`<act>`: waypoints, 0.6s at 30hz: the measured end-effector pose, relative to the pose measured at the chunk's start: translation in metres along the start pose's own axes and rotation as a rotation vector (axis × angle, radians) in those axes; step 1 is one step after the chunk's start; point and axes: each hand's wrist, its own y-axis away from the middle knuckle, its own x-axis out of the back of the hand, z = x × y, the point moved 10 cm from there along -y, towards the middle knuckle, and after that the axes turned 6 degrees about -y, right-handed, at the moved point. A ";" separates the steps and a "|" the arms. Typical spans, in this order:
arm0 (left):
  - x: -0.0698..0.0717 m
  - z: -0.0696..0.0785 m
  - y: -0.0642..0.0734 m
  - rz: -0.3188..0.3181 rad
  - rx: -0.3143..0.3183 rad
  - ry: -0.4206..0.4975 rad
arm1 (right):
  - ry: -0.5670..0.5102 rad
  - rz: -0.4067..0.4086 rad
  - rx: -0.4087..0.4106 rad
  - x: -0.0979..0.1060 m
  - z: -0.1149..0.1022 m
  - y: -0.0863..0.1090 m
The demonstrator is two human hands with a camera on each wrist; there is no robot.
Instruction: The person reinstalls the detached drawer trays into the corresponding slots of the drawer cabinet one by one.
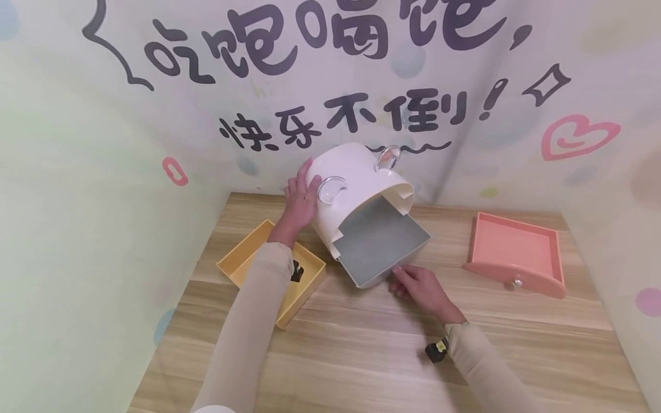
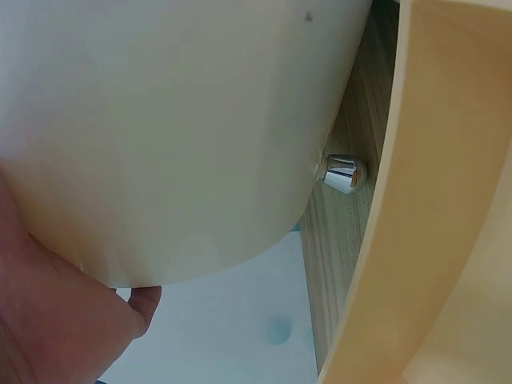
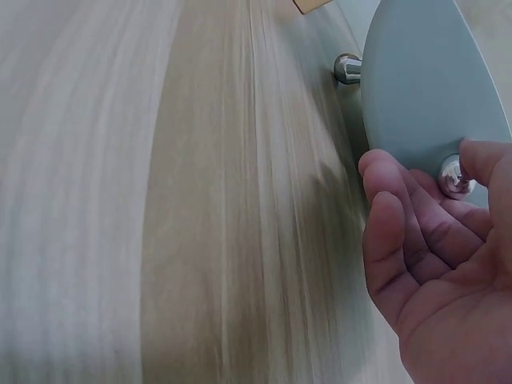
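A white rounded drawer casing (image 1: 356, 178) with silver ring handles stands tilted near the back wall. My left hand (image 1: 301, 203) grips its left side, thumb in front and fingers reaching behind; the left wrist view shows this hand (image 2: 64, 304) at the casing's curved edge. Out of the casing's front opening sticks a grey drawer (image 1: 379, 241). At the drawer's front, my right hand (image 1: 418, 288) has its thumb and curled fingers around a small silver knob (image 3: 457, 178). A silver foot (image 2: 344, 174) shows under the casing.
A yellow drawer (image 1: 310, 287) lies on the wooden table (image 1: 361, 355) at left, partly hidden by my left arm. At right lies a pink drawer (image 1: 516, 244) with a curved front and silver knob. Walls (image 1: 77, 229) bound the table at the back and sides.
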 end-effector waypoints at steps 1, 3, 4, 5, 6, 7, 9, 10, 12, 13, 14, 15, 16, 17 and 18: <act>0.000 0.001 0.000 0.002 -0.006 0.002 | -0.008 -0.001 -0.005 -0.001 0.000 -0.001; 0.000 0.001 0.000 0.007 -0.016 0.005 | -0.020 0.003 -0.016 -0.001 0.002 -0.002; 0.001 0.001 0.000 0.009 -0.020 0.004 | -0.019 0.004 -0.016 -0.001 0.002 -0.003; 0.001 0.001 0.000 0.011 -0.023 0.004 | -0.020 0.003 -0.014 -0.001 0.002 -0.003; 0.000 0.001 0.000 0.013 -0.023 0.003 | -0.023 0.004 -0.013 -0.001 0.002 -0.004; 0.000 0.000 0.000 0.015 -0.022 0.003 | -0.026 0.005 -0.013 -0.001 0.002 -0.004; 0.000 -0.001 -0.001 0.018 -0.016 0.004 | -0.038 0.002 -0.007 -0.002 0.002 -0.005; 0.000 -0.002 -0.001 0.019 -0.014 0.004 | -0.043 -0.001 -0.005 -0.002 0.002 -0.005; 0.000 -0.002 -0.001 0.020 -0.010 0.007 | -0.055 0.001 -0.011 -0.002 0.003 -0.006; 0.000 -0.002 -0.001 0.020 -0.009 0.009 | -0.058 0.002 -0.014 -0.003 0.004 -0.007; 0.000 -0.002 -0.001 0.019 -0.008 0.012 | -0.059 0.001 -0.014 -0.002 0.004 -0.008; -0.001 -0.002 -0.001 0.018 -0.006 0.013 | -0.055 0.004 -0.018 -0.002 0.005 -0.009; -0.001 -0.002 -0.001 0.017 -0.003 0.011 | -0.051 0.003 -0.015 -0.002 0.004 -0.009; -0.001 -0.003 -0.001 0.015 0.001 0.011 | -0.047 0.003 -0.016 -0.002 0.005 -0.010; -0.001 -0.003 -0.001 0.014 0.005 0.011 | -0.043 0.000 -0.012 -0.002 0.004 -0.011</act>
